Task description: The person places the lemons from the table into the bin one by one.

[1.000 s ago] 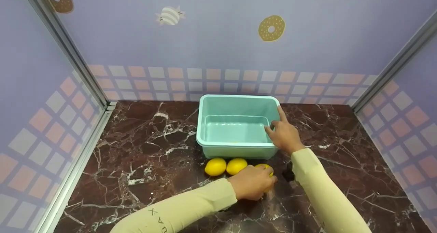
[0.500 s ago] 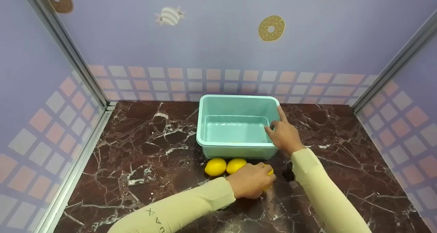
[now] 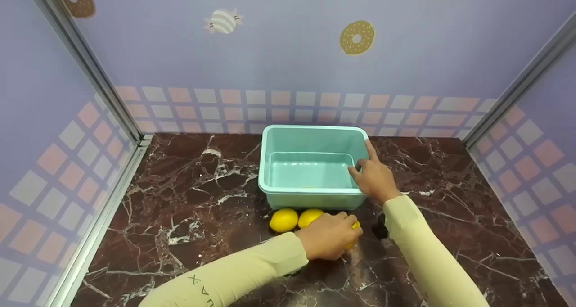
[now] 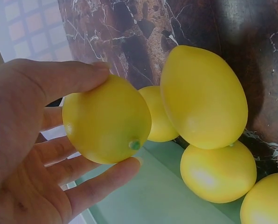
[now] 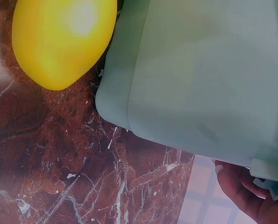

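Note:
My left hand (image 3: 330,236) is low over the counter in front of a mint-green plastic basin (image 3: 310,198). Its thumb and fingers pinch a yellow lemon (image 4: 106,123), mostly hidden behind the hand in the head view. Several other lemons lie close by, among them a large one (image 4: 204,98) beside the held one in the left wrist view. Two sit against the basin's front: a left lemon (image 3: 284,220) and a neighbouring lemon (image 3: 309,217). On the basin's right rim, my right hand (image 3: 377,177) grips the edge, thumb inside, index finger stretched along it.
Dark red marble-patterned counter (image 3: 189,199) spreads around the basin. A lilac back wall (image 3: 288,64) stands just behind it, with side walls left and right. A small dark object (image 3: 380,227) shows below the right wrist.
My left hand has shifted slightly left and away from me, still with the lemon. The right hand and the basin stay where they were.

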A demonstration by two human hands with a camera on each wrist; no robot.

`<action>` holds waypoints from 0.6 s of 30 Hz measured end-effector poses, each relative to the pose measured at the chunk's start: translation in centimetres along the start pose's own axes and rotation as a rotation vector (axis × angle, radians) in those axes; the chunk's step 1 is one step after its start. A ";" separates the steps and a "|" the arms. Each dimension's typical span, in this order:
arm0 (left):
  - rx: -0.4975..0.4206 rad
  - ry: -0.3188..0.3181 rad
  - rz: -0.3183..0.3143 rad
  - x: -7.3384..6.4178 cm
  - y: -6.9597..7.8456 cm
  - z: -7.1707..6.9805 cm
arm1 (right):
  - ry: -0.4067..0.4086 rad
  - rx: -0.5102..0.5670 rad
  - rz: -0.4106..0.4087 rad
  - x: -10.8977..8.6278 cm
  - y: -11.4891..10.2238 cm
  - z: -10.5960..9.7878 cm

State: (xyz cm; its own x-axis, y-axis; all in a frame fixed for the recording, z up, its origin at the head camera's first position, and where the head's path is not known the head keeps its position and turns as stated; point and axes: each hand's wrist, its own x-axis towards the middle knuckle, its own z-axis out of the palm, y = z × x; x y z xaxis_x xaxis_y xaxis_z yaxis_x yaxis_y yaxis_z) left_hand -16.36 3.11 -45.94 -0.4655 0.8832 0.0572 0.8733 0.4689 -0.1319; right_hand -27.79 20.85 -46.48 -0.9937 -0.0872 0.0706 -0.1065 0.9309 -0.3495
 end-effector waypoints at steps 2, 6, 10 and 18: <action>-0.004 -0.004 -0.004 0.0 0.0 -0.1 | -0.001 0.001 0.001 0.0 0.0 0.0; -0.011 -0.016 -0.010 0.0 -0.2 -0.2 | 0.006 -0.002 0.004 0.0 0.0 0.0; -0.020 -0.038 -0.011 -0.1 -0.3 -0.5 | 0.006 -0.006 0.000 -0.1 0.0 0.1; -0.014 -0.057 -0.015 0.0 -0.5 -0.9 | 0.020 -0.002 -0.010 -0.1 0.0 0.1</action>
State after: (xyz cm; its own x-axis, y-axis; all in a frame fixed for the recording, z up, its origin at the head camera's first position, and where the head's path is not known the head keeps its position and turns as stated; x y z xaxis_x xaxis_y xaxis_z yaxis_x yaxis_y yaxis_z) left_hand -16.69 2.83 -45.03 -0.4857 0.8741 0.0022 0.8679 0.4825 -0.1181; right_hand -27.70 20.79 -46.60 -0.9916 -0.0897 0.0928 -0.1167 0.9307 -0.3465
